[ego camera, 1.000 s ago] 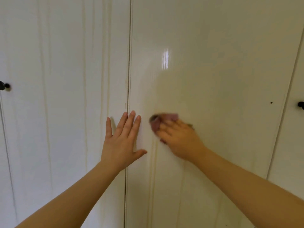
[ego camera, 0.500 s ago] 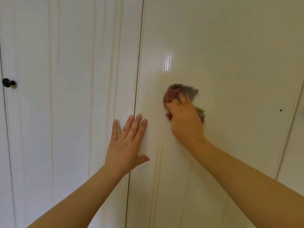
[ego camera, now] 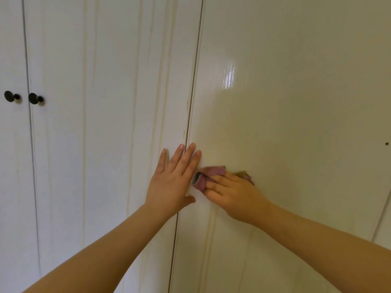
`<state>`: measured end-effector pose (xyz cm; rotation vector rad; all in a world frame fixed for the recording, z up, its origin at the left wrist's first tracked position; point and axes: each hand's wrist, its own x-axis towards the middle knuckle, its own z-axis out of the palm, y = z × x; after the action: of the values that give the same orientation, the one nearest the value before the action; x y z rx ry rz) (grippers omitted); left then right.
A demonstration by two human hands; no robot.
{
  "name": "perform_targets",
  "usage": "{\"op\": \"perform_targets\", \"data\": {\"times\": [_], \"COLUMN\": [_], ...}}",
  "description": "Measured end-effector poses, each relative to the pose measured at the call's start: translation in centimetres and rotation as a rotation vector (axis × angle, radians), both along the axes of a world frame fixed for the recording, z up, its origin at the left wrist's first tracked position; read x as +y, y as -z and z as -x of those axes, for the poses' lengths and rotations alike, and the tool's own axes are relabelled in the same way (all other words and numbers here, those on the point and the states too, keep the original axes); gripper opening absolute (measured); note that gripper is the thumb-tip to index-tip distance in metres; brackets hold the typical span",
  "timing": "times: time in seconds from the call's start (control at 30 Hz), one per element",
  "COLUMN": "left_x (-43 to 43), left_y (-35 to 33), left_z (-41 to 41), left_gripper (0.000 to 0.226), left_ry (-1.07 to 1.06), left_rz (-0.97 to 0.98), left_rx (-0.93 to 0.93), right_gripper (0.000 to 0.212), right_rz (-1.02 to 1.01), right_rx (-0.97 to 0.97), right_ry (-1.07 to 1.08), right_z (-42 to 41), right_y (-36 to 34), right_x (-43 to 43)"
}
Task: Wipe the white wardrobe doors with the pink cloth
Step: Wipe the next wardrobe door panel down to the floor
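Note:
White wardrobe doors fill the view. My right hand [ego camera: 232, 194] presses the bunched pink cloth [ego camera: 208, 175] against the right-hand door [ego camera: 296, 102], close to the seam between two doors. Most of the cloth is hidden under my fingers; bits stick out at the left and behind the knuckles. My left hand [ego camera: 172, 180] lies flat, fingers straight and spread, across that seam on the middle door [ego camera: 110, 123], its index finger almost touching the cloth.
Two round black knobs [ego camera: 9, 96] [ego camera: 35, 98] sit either side of the seam at the far left. Yellowish drip streaks run down the doors. A small dark hole [ego camera: 387, 143] marks the right door's far edge. Another seam slants at the lower right.
My right hand has swept the cloth down and left from higher on the right door, ending beside my left hand. The view has shifted left, bringing a second knob into sight.

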<state>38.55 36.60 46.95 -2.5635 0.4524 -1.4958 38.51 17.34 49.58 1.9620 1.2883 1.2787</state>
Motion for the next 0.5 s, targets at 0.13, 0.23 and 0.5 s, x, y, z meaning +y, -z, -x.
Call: {"op": "perform_targets", "data": {"times": [0.13, 0.23, 0.5], "left_x": [-0.3, -0.2, -0.2], "left_y": [0.0, 0.2, 0.2], "left_z": [-0.1, -0.2, -0.3], "left_gripper": [0.137, 0.137, 0.137], "left_ry": [0.003, 0.000, 0.008], "left_rz": [0.025, 0.029, 0.031], "left_rx": [0.001, -0.007, -0.005], "right_gripper": [0.029, 0.032, 0.029], "right_rz": [-0.361, -0.502, -0.299], "right_rx": [-0.104, -0.099, -0.130], "right_ry": [0.010, 0.029, 0.007], "right_z": [-1.1, -1.1, -0.8], "right_y": [-5.9, -3.2, -3.8], "right_x": [-1.0, 0.7, -2.9]}}
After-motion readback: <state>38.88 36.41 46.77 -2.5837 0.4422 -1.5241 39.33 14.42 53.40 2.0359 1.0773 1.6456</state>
